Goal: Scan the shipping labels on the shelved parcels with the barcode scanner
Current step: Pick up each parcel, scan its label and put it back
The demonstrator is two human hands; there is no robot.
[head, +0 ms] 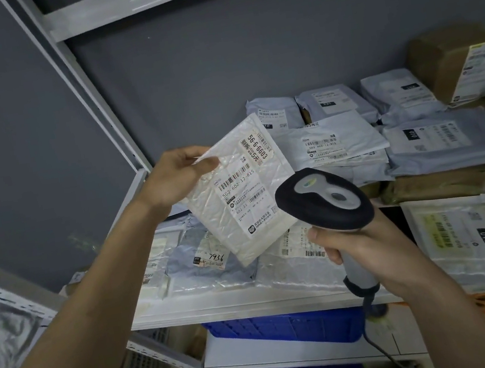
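The left hand (180, 175) pinches the white bubble mailer (236, 191) by its far-left corner, tilting its shipping label (247, 192) (lifted above the shelf (223, 307)) toward the barcode scanner (324, 199) gripped in the right hand (365, 253).

There is only one view, from the camera on my head. It looks forward and down, over both my forearms, to the shelf (254, 302) in front of me. My left hand (178, 175) and my right hand (364, 247) are close under the lens, near the middle of the frame. Behind my grip, the parcels (440, 144) and the grey wall (215, 69) are farther away. The wide angle bends the edges
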